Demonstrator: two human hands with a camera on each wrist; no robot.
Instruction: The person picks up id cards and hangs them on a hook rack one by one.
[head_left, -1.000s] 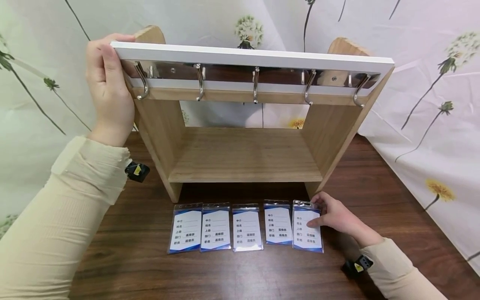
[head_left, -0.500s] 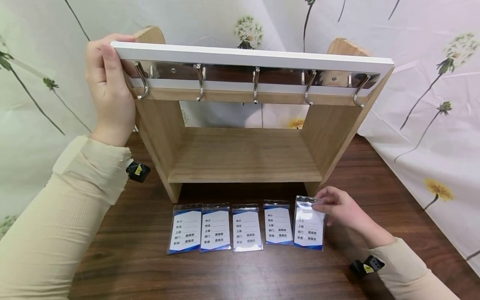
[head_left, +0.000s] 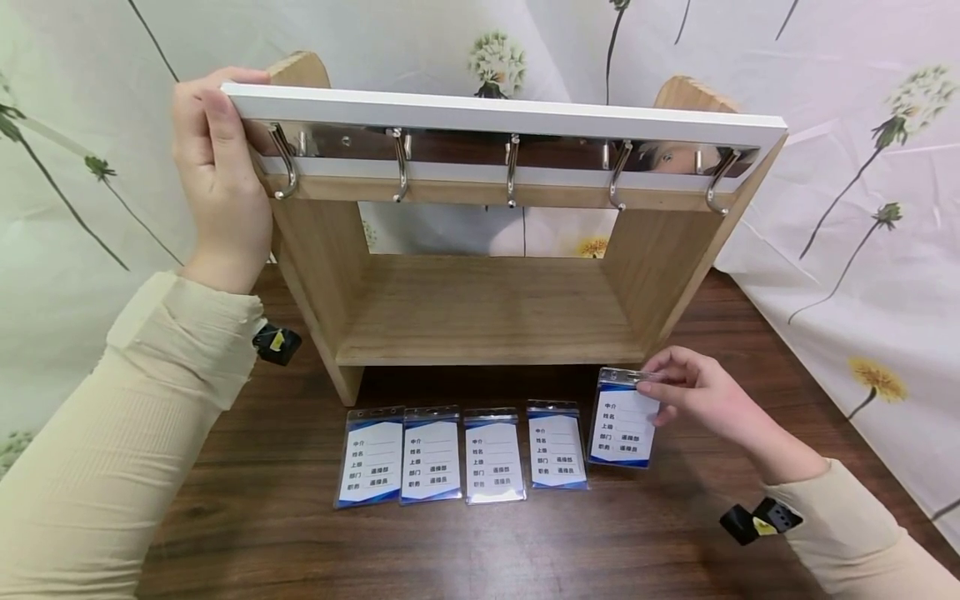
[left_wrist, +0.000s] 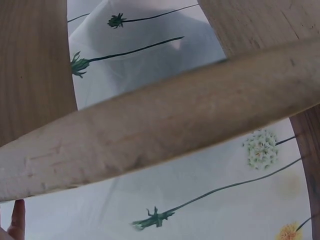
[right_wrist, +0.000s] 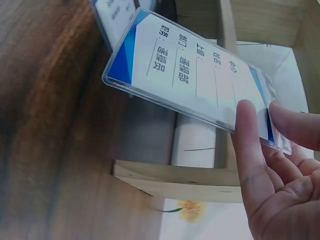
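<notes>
My right hand pinches the top edge of a clear-sleeved ID badge with blue corners and printed text. In the right wrist view this badge hangs tilted above the table, thumb and fingers at its slotted end. Several similar badges lie in a row before a wooden shelf rack. My left hand grips the rack's upper left corner, thumb on the front of its white board. Metal hooks line that board. The left wrist view shows mostly the rack's wooden side edge.
The rack stands on a dark wooden table. Behind and beside it hangs a white cloth with a dandelion print. The rack's right leg is close behind the held badge.
My right hand has lifted the rightmost badge by its top edge, up and slightly away from the row toward the rack. My left hand stays on the rack corner.
</notes>
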